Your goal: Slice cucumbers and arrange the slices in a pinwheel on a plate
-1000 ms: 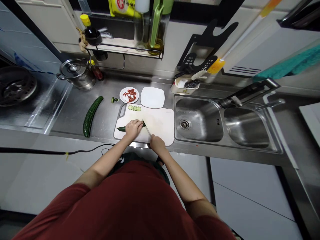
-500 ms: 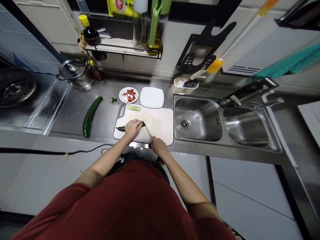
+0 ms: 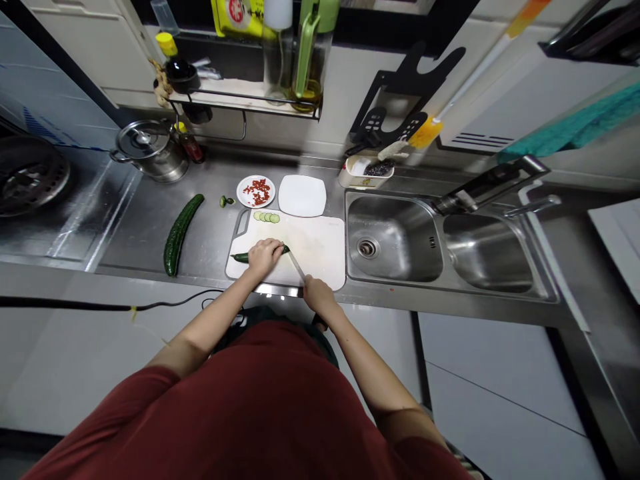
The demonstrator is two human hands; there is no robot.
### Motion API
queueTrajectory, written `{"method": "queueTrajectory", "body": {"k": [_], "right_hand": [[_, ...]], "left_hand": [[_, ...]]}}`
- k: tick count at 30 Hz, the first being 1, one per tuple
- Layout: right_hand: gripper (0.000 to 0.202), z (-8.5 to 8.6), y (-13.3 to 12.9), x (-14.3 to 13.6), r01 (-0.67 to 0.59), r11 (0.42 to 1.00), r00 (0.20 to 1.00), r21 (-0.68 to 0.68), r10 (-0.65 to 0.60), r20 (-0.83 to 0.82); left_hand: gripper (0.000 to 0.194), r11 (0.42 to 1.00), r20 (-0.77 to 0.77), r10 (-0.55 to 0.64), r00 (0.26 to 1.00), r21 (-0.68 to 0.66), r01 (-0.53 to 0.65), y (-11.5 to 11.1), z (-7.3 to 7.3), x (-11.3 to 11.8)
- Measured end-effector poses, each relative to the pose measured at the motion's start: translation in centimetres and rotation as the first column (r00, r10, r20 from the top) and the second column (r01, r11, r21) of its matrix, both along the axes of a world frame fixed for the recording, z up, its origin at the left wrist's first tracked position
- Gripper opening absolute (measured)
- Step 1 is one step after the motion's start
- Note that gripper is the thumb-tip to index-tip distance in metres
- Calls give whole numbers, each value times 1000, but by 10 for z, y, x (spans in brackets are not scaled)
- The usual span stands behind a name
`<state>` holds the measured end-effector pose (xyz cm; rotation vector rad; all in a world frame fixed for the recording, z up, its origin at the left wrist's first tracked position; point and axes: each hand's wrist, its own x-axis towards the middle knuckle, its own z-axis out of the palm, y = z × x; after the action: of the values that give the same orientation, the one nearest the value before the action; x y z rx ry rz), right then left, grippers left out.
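Observation:
A dark green cucumber piece (image 3: 241, 257) lies across the white cutting board (image 3: 320, 233). My left hand (image 3: 265, 256) is closed over its middle, pressing it down. My right hand (image 3: 319, 295) grips a knife (image 3: 297, 266) by the handle, and the blade reaches up to the cucumber's right end beside my left fingertips. Several round cucumber slices (image 3: 267, 217) overlap in a row at the board's upper left. A whole cucumber (image 3: 182, 235) rests on the steel counter to the left. Two small cut-off ends (image 3: 226, 201) sit above the board's left corner.
Behind the board stand a plate of chopped red bits (image 3: 245, 198) and a white square plate (image 3: 302, 196). To the right is a double steel sink (image 3: 395, 247). A lidded pot (image 3: 150, 157) stands at the back left, and a rack with bottles (image 3: 245, 100) hangs above.
The view has shifted very slightly. My hands, the knife and the cucumber keep nearly the same places on the board, with the blade still at the cucumber's right end.

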<state>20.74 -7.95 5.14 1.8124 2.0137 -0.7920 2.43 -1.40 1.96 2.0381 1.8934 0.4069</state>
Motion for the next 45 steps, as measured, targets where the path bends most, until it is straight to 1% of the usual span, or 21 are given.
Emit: {"method": "queueTrajectory", "body": {"k": [6,12,18,25,31,33,35,37,40,43,45], "right_hand": [[24,5,0,6,15,1000,999,3,-15,-36],[27,4,1,17,41,996,998,83,-37,-46],[28,4,10,23,67,991,997,112,-63,-37],[29,6,15,22,71,992,997,103,-67,-42],[29,13,15,17,59,994,998,96,-56,-26],[30,16,14,15,44,992,999,119,-45,7],[31,19,13,14,20,987,999,162,-27,44],[32,20,13,15,-11,978,998,208,-4,68],[35,23,14,19,-44,968,995,249,22,93],[41,25,17,26,-75,959,994,273,49,103],[49,27,20,31,-110,952,991,287,83,104]], "left_hand": [[27,1000,43,17,999,-10,-17,6,0,-4],[26,999,54,26,998,-40,-23,8,3,-5],[28,1000,71,23,997,-21,-21,7,3,-6],[30,999,81,28,996,-30,-26,8,7,-10],[33,997,89,59,994,-58,-54,8,9,-11],[34,997,125,69,990,-26,-66,8,11,-12],[34,995,190,88,978,32,-96,11,12,-13],[36,987,283,111,953,81,-139,15,15,-15],[38,981,417,118,901,90,-170,24,19,-16],[37,990,481,69,874,74,-119,31,26,-15],[35,995,465,-3,885,92,-45,35,34,-15]]}}
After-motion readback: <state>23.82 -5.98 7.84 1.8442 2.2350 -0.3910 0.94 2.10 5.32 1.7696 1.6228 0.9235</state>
